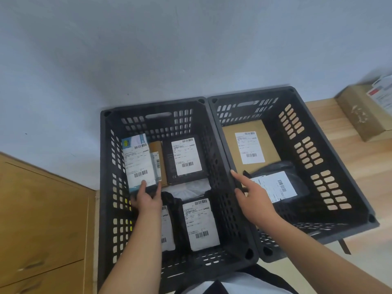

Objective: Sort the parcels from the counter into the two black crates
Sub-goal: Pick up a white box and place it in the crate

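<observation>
Pale-blue flat parcel [139, 162], at ten o'clock in left black slatted plastic crate [152, 105], is gripped at its lower edge by left hand [146, 198]; right hand [253, 196], fingers extended, hangs over right black crate [254, 94].

Left hand [147, 197] gripping — right hand [253, 201] forefinger outstretched.

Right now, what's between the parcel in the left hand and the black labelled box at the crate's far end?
In the head view, a narrow brown box stands between the held parcel and the black box.
</observation>
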